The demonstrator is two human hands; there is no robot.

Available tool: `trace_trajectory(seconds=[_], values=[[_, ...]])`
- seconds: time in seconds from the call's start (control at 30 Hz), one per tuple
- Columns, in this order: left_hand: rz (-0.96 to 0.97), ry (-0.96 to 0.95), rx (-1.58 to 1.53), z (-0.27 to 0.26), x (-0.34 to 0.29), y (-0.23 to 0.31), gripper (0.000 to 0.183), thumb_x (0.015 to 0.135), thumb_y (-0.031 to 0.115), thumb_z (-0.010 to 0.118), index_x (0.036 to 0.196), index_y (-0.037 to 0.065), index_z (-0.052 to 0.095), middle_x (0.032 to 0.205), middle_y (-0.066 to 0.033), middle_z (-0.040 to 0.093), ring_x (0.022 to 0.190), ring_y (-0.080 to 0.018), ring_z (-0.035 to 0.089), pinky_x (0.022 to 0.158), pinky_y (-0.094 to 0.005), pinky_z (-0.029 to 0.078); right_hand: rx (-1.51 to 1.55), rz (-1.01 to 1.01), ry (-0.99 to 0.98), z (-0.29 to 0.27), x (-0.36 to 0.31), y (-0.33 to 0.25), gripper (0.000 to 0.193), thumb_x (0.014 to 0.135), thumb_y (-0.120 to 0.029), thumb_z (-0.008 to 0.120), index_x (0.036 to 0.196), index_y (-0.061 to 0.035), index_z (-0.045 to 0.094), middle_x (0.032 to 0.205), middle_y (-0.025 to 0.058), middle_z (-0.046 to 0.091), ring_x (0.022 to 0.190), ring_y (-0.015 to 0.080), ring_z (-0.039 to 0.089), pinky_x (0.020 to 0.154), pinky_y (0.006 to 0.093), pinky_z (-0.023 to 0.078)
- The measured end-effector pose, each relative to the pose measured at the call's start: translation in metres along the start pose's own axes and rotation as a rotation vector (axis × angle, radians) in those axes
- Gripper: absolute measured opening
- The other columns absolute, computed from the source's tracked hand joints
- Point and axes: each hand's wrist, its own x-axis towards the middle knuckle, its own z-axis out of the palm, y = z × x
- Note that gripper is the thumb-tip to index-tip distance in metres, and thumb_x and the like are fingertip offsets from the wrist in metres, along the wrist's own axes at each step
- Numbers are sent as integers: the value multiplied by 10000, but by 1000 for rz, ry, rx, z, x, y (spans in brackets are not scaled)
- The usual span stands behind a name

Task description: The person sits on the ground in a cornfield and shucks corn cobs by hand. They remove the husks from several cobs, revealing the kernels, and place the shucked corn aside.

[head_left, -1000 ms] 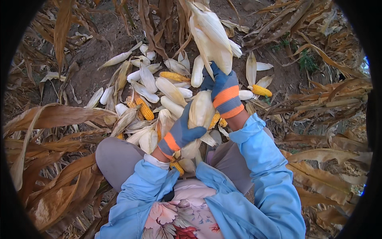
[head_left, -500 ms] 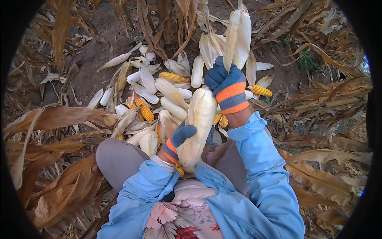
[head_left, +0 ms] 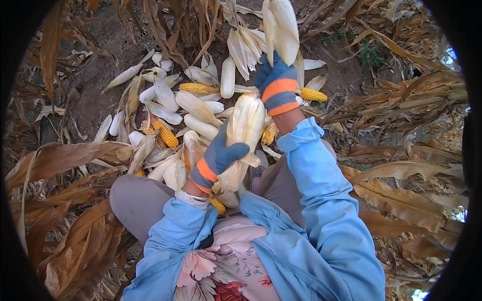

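Observation:
My left hand (head_left: 219,153), in a blue-grey glove with an orange-striped cuff, is closed around the middle of a thick corn ear (head_left: 246,120) in pale husk. The ear stands nearly upright above my lap, and a loose husk flap sticks out below my thumb. Just beyond its top, my right hand (head_left: 276,80), gloved alike, is closed on the base of a bundle of pale corn husk (head_left: 282,30) pointing away from me. Whether that bundle still joins the ear, or holds a cob inside, I cannot tell.
Husked and bare ears lie piled on the soil ahead and left, among them a yellow cob (head_left: 164,133) and a pale ear (head_left: 227,78). Another yellow cob (head_left: 313,94) lies right of my right wrist. Dry corn leaves (head_left: 75,155) crowd both sides; stalks stand at the back.
The view has shifted, so the pile sits farther left. My left hand has moved up the ear, and a husk flap now shows under its thumb. My right hand keeps its grip, slightly farther away.

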Motion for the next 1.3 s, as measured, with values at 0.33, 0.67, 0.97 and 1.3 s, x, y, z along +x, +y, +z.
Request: trace_trajectory(seconds=[0.33, 0.67, 0.97, 1.3], values=[[61, 236, 134, -32, -15, -19, 786, 698, 145, 688, 1359, 46, 275, 1230, -91, 470, 1093, -181, 472, 929, -304, 387, -691, 146, 62, -115, 101, -20, 327, 755, -260, 681, 904, 12, 574, 637, 133, 576, 378, 250, 490, 340, 351, 399], [-129, 218, -394, -31, -15, -31, 686, 808, 475, 593, 1303, 53, 374, 1124, -109, 544, 944, -211, 580, 793, -327, 499, -2076, 504, -605, -315, 97, 22, 641, 625, -309, 796, 1110, 38, 561, 1061, 211, 599, 917, 260, 599, 775, 346, 474], [-104, 137, -665, -27, -5, -34, 670, 895, 549, 365, 1363, 77, 287, 1257, -168, 461, 1115, -288, 497, 916, -399, 446, -1358, 207, -775, -224, 82, -30, 655, 744, -392, 688, 1233, -20, 459, 1086, 193, 582, 956, 270, 581, 809, 343, 464], [252, 194, -255, -26, -5, -20, 621, 905, 380, 456, 1405, 106, 210, 1338, -114, 376, 1180, -240, 435, 988, -359, 374, -1043, 224, -1279, -45, -59, -29, 656, 736, -456, 662, 1124, 45, 495, 968, 191, 597, 879, 248, 581, 758, 331, 458]])
